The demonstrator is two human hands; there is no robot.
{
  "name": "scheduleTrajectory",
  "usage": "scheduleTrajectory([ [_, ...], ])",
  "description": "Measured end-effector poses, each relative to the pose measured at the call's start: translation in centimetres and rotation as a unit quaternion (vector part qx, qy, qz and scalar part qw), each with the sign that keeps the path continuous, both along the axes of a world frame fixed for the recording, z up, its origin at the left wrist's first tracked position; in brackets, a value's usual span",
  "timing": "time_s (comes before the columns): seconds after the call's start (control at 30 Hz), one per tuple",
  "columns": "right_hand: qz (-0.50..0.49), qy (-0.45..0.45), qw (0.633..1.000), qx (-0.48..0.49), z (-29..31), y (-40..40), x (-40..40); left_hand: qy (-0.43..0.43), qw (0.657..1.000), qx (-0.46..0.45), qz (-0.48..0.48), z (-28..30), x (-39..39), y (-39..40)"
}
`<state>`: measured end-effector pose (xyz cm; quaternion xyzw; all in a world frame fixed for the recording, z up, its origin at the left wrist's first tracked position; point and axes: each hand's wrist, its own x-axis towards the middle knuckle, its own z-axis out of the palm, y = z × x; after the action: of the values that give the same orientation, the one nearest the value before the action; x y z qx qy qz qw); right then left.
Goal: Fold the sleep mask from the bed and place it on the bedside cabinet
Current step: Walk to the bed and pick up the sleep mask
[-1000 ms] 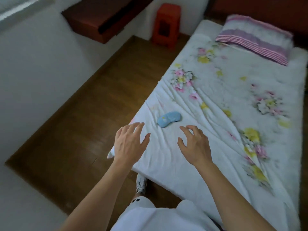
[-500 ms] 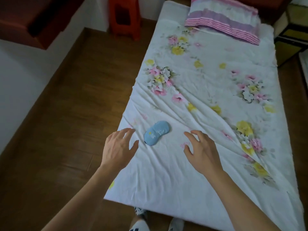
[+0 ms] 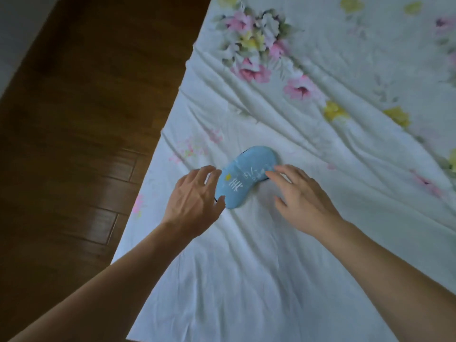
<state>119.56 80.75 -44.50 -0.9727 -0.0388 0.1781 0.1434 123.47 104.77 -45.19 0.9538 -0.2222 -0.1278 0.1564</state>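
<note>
A light blue sleep mask with white and yellow print lies flat on the floral bed sheet, slanting from lower left to upper right, near the bed's left edge. My left hand is at the mask's lower left end, fingers spread, thumb touching its edge. My right hand is at the mask's right side, fingers apart, fingertips resting on its upper right end. Neither hand has closed on the mask. The bedside cabinet is out of view.
Dark wooden floor runs along the left of the bed. The sheet is wrinkled, with pink and yellow flower prints toward the top and right. A pale wall strip shows at the top left.
The view has dropped much closer to the bed; pillow, stool and cabinet have left the frame. Both hands have moved forward from short of the mask to touching its two ends.
</note>
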Motion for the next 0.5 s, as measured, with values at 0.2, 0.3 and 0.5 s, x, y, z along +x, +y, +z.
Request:
scheduleTrajectory([
  [0.2,0.054,0.003,0.998,-0.041,-5.2,-0.4,2.9,-0.013,1.0,0.003,-0.012,-5.2,-0.2,-2.7],
  [0.3,0.047,-0.006,0.998,-0.039,-6.2,0.0,3.6,-0.022,0.999,0.036,-0.018,-6.6,0.0,-3.7],
  [0.5,0.049,-0.026,0.994,-0.095,-7.1,1.5,4.9,-0.048,0.995,0.081,-0.017,-7.2,0.8,-4.6],
])
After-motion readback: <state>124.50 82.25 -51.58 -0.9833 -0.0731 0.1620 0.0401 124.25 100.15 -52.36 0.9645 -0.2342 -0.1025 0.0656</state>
